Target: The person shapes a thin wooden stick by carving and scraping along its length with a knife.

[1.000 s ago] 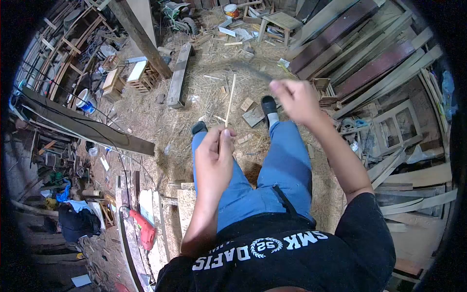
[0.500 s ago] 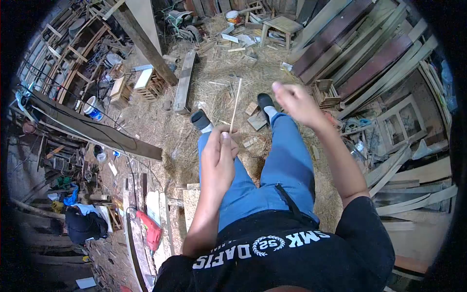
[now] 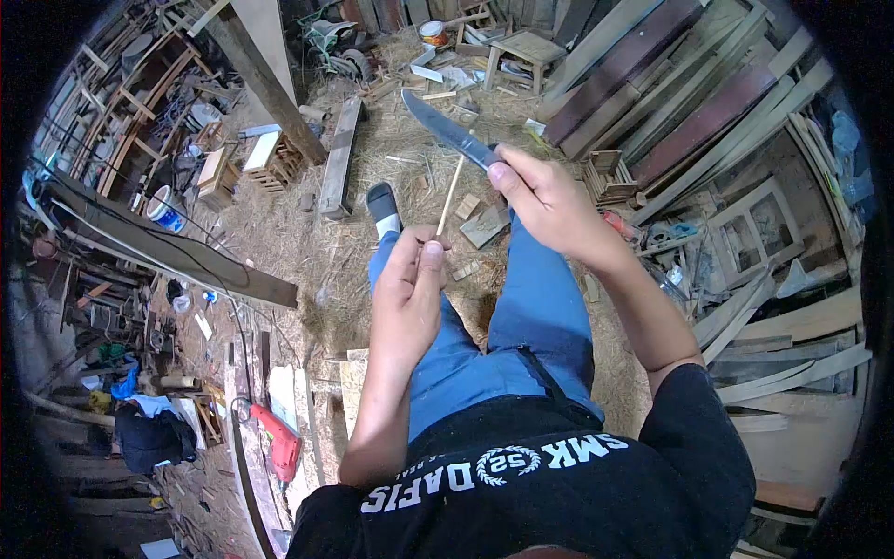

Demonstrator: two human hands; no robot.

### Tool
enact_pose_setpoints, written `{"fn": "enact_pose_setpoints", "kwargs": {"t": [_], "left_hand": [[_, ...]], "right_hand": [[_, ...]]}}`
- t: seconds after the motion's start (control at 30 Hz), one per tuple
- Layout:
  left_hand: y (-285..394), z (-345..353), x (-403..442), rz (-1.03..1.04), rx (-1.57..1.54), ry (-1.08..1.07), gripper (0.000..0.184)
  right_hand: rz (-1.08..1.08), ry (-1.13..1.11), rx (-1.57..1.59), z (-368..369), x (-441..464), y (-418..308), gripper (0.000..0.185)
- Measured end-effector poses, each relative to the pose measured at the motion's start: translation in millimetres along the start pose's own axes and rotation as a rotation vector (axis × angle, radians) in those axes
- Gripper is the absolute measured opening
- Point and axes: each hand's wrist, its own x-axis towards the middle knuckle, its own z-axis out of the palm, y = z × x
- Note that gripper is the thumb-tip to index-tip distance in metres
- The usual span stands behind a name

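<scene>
A thin pale wooden stick [image 3: 451, 197] points up and away from my left hand [image 3: 411, 279], which pinches its lower end between thumb and fingers. My right hand [image 3: 549, 200] is closed round the handle of a large dark-bladed knife [image 3: 438, 123]. The blade slants up to the left, and its part near the handle crosses or lies close to the stick's upper end; whether they touch I cannot tell. Both hands are held above my legs.
A red power drill [image 3: 277, 442] lies on planks at the lower left. Long boards [image 3: 643, 74] lean at the upper right. Beyond my feet are a small wooden stool [image 3: 527, 47] and a thick beam [image 3: 342, 158]. Wooden crates [image 3: 610, 177] and shavings lie around.
The knife, blurred at first and then hardly visible, now shows sharply across the stick's top. My right hand has moved slightly left and down. My left hand still pinches the stick.
</scene>
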Motion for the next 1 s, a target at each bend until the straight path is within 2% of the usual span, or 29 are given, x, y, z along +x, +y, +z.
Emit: {"fn": "enact_pose_setpoints", "kwargs": {"t": [0.03, 0.13, 0.27, 0.33, 0.37, 0.47, 0.53, 0.57, 0.63, 0.77, 0.83, 0.93, 1.0], "left_hand": [[0, -2, 0, -0.013, -0.045, 0.000, 0.020], [1, -5, -2, -0.009, -0.096, -0.008, 0.021], [2, -7, 1, -0.086, -0.168, -0.048, 0.022], [12, -5, 2, -0.159, -0.283, -0.107, 0.022], [13, -4, 3, -0.152, -0.286, -0.110, 0.022], [9, -7, 4, -0.174, -0.238, -0.075, 0.022], [4, -10, 2, -0.212, -0.295, -0.128, 0.022], [4, -9, 1, -0.223, -0.296, -0.132, 0.022], [8, -7, 4, -0.225, -0.309, -0.131, 0.021], [4, -13, 6, -0.273, -0.363, -0.117, 0.020], [5, -14, 1, -0.261, -0.413, -0.194, 0.020], [5, -13, 2, -0.327, -0.484, -0.166, 0.020], [-2, -16, -1, -0.325, -0.503, -0.198, 0.020]], "right_hand": [[-0.079, 0.011, -0.013, 0, 3, 1, 0.028], [-0.106, 0.043, -0.059, 4, 9, -2, 0.028], [-0.029, 0.035, -0.055, 11, 15, 0, 0.030], [0.053, 0.220, -0.160, 22, 11, -11, 0.032], [-0.013, 0.193, -0.136, 31, 9, 0, 0.033], [0.020, 0.133, -0.188, 26, 12, 4, 0.036], [0.141, 0.041, 0.005, 19, 15, -1, 0.041], [0.153, 0.041, 0.006, 21, 13, -3, 0.041], [0.142, 0.091, -0.118, 26, 11, -8, 0.044], [-0.003, 0.029, -0.196, 31, 10, -5, 0.042], [0.085, 0.130, -0.141, 17, 25, -7, 0.037], [0.072, 0.069, -0.192, 34, 10, -1, 0.039], [-0.067, 0.031, -0.309, 34, 6, 8, 0.041]]}}
